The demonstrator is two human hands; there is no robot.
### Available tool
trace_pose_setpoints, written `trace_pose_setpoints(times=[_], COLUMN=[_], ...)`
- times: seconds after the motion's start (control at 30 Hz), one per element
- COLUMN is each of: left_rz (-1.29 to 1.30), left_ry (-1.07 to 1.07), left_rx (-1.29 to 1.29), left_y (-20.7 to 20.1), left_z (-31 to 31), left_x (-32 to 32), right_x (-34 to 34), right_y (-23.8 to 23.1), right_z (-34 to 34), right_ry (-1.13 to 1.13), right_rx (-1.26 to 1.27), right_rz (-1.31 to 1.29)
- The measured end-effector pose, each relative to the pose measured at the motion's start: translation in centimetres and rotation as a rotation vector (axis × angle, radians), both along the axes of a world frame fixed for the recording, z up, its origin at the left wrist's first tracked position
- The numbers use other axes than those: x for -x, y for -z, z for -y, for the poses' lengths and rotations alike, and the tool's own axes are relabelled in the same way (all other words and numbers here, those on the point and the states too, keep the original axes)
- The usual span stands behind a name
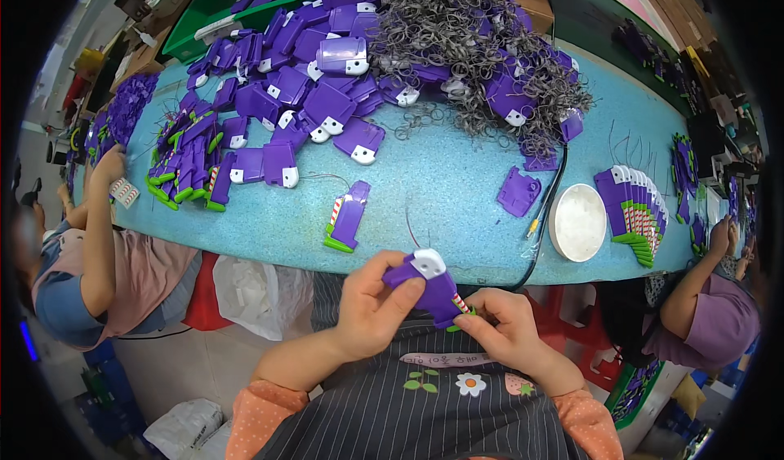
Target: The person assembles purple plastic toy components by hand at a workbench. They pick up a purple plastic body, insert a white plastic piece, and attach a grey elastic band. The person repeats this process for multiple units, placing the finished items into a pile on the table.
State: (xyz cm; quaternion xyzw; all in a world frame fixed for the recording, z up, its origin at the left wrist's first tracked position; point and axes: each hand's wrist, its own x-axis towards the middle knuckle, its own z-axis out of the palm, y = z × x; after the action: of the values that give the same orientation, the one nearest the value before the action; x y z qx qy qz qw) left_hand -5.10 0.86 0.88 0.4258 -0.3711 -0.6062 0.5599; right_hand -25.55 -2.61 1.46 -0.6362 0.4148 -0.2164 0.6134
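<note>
The purple piece point(438, 298) is pinched between both hands point(369, 306) point(504, 327).

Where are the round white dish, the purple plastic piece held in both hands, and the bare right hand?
Round white dish point(578, 223), head view: bare face.
Held purple plastic piece point(438, 298), head view: purple body.
Bare right hand point(512, 327), head view: middle of the hand.

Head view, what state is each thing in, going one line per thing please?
Left hand: closed on the held purple piece's upper part
Right hand: closed near its striped, green-edged end
Held purple piece: tilted, white end up
Lone striped piece: lying flat, wires trailing
Purple parts: heaped loosely
Grey wires: tangled, partly covering purple parts
Striped stack: overlapping, fanned out
White dish: resting on the table
</note>
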Motion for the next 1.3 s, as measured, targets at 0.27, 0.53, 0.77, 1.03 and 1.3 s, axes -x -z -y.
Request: trace_pose_setpoints(times=[0.27, 0.53, 0.77, 1.03, 1.3], left_rz=[0.025, 0.000, 0.269, 0.728, 0.969], left_ry=[0.068, 0.007, -0.005, -0.036, 0.283], left_rx=[-0.093, -0.125, 0.003, 0.495, 0.270], left_y=[-0.5, 1.5, 1.6, 0.4, -2.6], left_z=[-0.9, -1.2, -0.8, 0.2, 5.4], left_x=[-0.6, 1.9, 2.1, 3.1, -1.0], right_x=[0.8, 0.0, 0.0, -0.1, 3.8], right_y=[-0.3, -0.1, 1.1, 1.7, -3.0], right_z=[-0.5, -1.1, 0.4, 0.8, 2.0], right_ry=[0.006, 0.154, 0.100, 0.010, 0.450], right_rx=[0.099, 0.005, -0.105, 0.291, 0.071], right_rz=[0.016, 0.042, 0.129, 0.095, 0.355])
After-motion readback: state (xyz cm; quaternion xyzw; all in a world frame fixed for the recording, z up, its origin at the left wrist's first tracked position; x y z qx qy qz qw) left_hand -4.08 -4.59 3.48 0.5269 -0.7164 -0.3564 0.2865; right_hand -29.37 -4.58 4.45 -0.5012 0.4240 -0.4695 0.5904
